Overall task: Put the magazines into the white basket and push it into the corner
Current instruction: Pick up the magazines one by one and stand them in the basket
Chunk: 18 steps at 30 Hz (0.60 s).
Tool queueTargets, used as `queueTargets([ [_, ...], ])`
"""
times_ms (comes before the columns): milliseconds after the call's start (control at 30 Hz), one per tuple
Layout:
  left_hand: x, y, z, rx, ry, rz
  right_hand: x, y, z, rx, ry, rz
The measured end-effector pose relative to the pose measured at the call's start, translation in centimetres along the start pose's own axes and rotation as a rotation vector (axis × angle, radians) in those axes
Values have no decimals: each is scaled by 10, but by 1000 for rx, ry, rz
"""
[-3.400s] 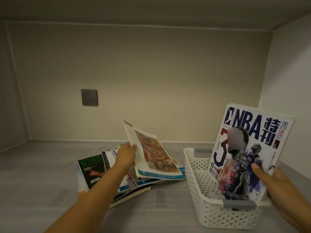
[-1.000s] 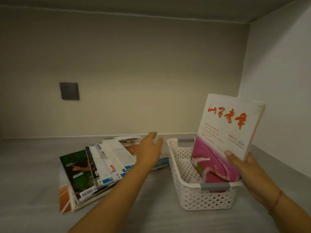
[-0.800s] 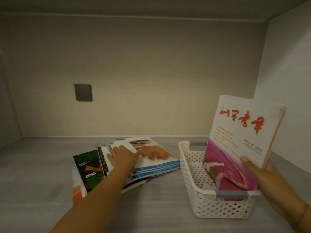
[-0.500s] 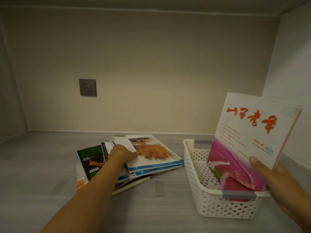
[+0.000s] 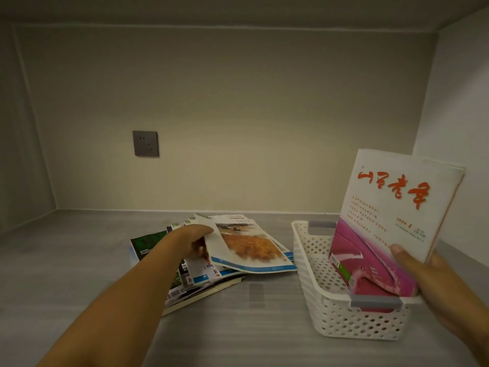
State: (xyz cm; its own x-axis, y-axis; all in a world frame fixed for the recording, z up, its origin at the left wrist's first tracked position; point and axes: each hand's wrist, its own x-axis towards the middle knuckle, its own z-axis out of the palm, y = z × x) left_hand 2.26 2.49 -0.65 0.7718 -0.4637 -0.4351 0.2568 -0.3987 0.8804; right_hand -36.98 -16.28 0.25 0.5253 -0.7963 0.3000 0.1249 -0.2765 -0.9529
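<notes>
A white perforated basket (image 5: 315, 276) with grey handles stands on the grey shelf at the right. Several magazines stand upright inside it; the front one is a white and pink magazine (image 5: 383, 221) with red characters. My right hand (image 5: 434, 284) holds this upright stack at its lower right edge, thumb on the cover. Left of the basket lies a fanned pile of magazines (image 5: 201, 271). My left hand (image 5: 194, 241) grips the left edge of the top magazine (image 5: 251, 247), which has an orange landscape cover and is lifted slightly off the pile.
The shelf is a recess with a beige back wall, a side wall at the right and a ceiling above. A grey wall socket (image 5: 145, 143) sits on the back wall. The right back corner (image 5: 412, 210) lies behind the basket.
My left hand went from reaching over the pile to gripping the top landscape magazine and raising its left edge. My right hand keeps holding the upright magazines in the basket.
</notes>
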Motion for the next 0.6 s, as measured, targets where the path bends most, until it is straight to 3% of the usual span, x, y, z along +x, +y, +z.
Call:
queueTargets([
  [333,-20,0,4,-41,-178,28,-2,-3,2,-23,-16,5],
  [600,-76,35,41,-63,180,477,-3,-5,3,-14,-6,15],
])
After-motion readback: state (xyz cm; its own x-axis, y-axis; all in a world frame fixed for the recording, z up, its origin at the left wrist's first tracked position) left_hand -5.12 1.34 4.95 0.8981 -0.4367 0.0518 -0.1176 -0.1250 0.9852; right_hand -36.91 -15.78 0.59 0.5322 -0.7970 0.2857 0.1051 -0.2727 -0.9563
